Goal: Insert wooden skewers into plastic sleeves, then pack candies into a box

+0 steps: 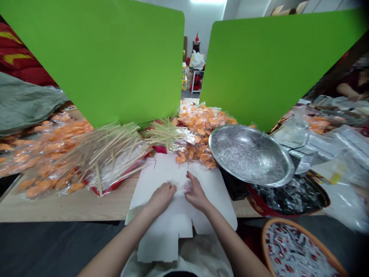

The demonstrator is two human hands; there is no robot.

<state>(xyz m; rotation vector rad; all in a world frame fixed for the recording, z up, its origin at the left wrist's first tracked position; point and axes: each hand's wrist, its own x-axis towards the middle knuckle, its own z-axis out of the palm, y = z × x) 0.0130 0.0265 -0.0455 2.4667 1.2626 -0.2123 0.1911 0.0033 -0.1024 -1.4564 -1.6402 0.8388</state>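
My left hand (163, 196) is closed, its fingertips pinching the left end of a small clear plastic wrapper (180, 188). At the wrapper's other end is my right hand (197, 193), one finger stretched forward and the lower fingertips pressed on the plastic. What the wrapper contains is blurred. Both hands are low over a white flattened cardboard box (173, 219), which spans the table edge and my lap. Just beyond the cardboard lie orange pieces in clear wrappers (198, 130) and a bundle of thin wooden sticks (164, 132).
On the left, more sticks (112, 146) lie over a red tray beside wrapped orange pieces (49, 169). To the right, a metal bowl (250, 154) tilts above a red tin (288, 196) of clear wrappers. An orange tub (300, 250) of small packets stands lower right. Green panels (121, 61) rise behind.
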